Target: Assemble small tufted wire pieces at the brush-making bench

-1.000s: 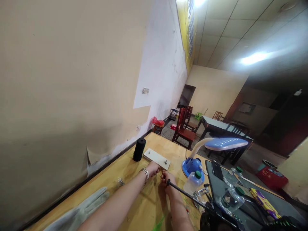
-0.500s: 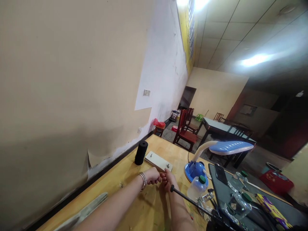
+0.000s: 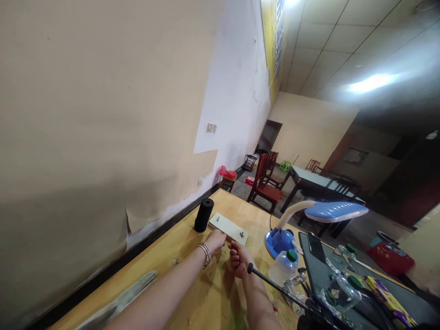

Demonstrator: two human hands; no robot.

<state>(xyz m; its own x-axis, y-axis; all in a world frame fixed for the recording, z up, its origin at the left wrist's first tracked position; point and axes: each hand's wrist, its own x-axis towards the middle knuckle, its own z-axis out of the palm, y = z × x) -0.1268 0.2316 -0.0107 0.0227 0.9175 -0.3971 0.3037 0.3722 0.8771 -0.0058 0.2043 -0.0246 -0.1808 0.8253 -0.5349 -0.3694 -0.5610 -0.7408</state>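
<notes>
My left hand (image 3: 216, 240), with bangles (image 3: 205, 254) at its wrist, is closed at the near edge of a pale board (image 3: 228, 228). Its fingertips are partly hidden. Just to the right, my right hand (image 3: 239, 259) is curled with thumb and forefinger pinched together, a small gap from the left. Whatever either hand pinches is too small to make out. Small metal pegs stand on the board, one near each end. Behind the left hand, a black ridged cylinder (image 3: 204, 215) with a hole in its top stands upright on the wooden table (image 3: 237, 201).
Right of my hands are a blue desk lamp (image 3: 277, 242), a clear bottle with a green cap (image 3: 283, 268) and a black rod (image 3: 275, 288) over my right forearm. A dark mat (image 3: 309, 261) carries a phone (image 3: 316, 248). Grey cloth (image 3: 127, 298) lies at left by the wall.
My hands, which were together, have drawn apart slightly. The left has shifted up toward the board and the right a little to the right. The camera view has shifted slightly.
</notes>
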